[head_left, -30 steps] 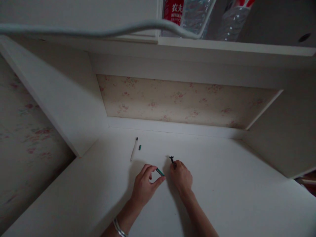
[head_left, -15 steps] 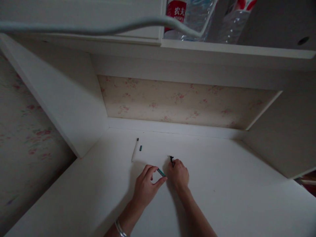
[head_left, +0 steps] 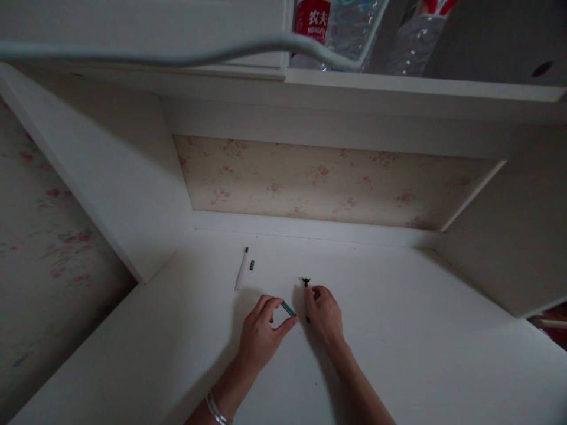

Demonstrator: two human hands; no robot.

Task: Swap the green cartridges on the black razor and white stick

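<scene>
Between the thumb and fingertips of my left hand (head_left: pixel 262 330) is a small green-and-black razor cartridge (head_left: pixel 289 308), held by its two ends and tilted. My right hand (head_left: pixel 324 313) pinches a black razor handle (head_left: pixel 306 284) from its right side. The forked head of the handle points away from me, and its lower end shows beneath my fingers. The cartridge and the handle are a short gap apart. Beyond my left hand, a second green-and-black cartridge (head_left: pixel 252 265) lies on the white desk (head_left: pixel 390 366).
A white toothbrush (head_left: pixel 241 268) with a dark head lies left of the loose cartridge. White side panels stand left and right, and a shelf with water bottles (head_left: pixel 312 23) hangs above. A pale cable (head_left: pixel 177 56) runs across the shelf front.
My right hand has shifted slightly right and its grip on the razor handle has changed, so more of the handle shows and it stands straighter. My left hand keeps its hold on the cartridge.
</scene>
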